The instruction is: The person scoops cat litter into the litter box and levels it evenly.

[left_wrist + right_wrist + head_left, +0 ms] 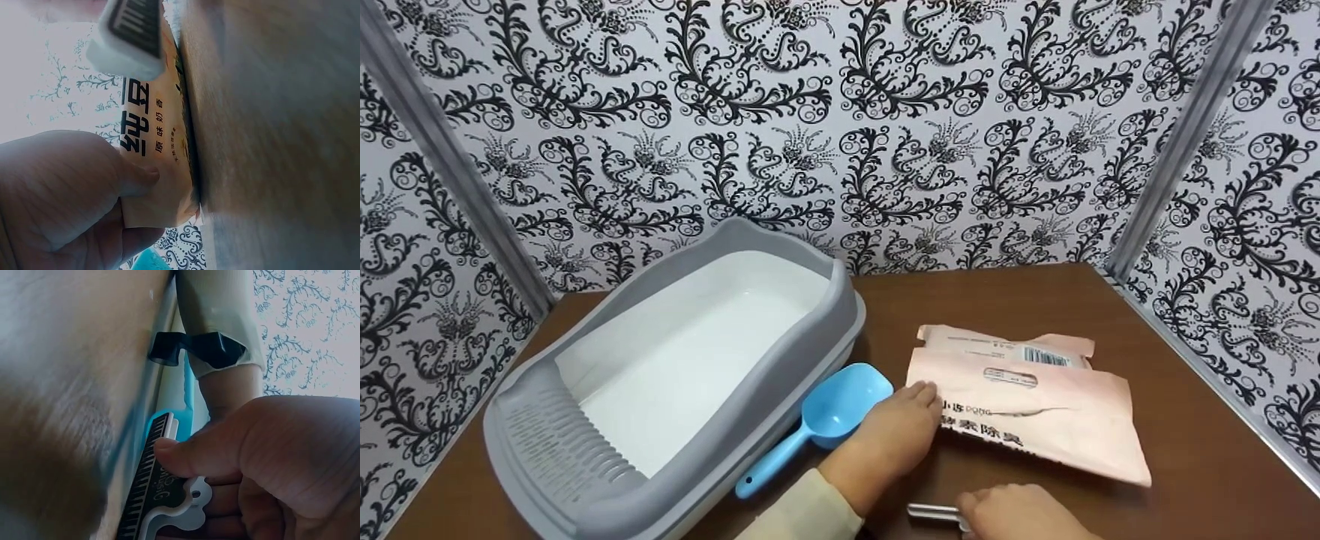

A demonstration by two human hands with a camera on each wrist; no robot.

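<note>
Bag pinched in the left fingers, piano-key clip in the right.
So the left hand (pixel 896 427) has its thumb on the printed side of the pink bag (pixel 1080 427) and its fingers curled behind, gripping the near-left edge; the rest of the bag lies off to the right of those fingers, on the brown table (pixel 975 300). The right hand (pixel 1020 514) is closed on a clip (pixel 163 486) with a keyboard print, thumb pressing its flat side, one end poking out left past the fingertips. Those right fingers are on the near side of the bag, just short of it. Left of the left fingers there's a blue scoop (pixel 840 405), its bowl close to the wrist, and farther left a grey-rimmed tray (pixel 780 375).
</note>
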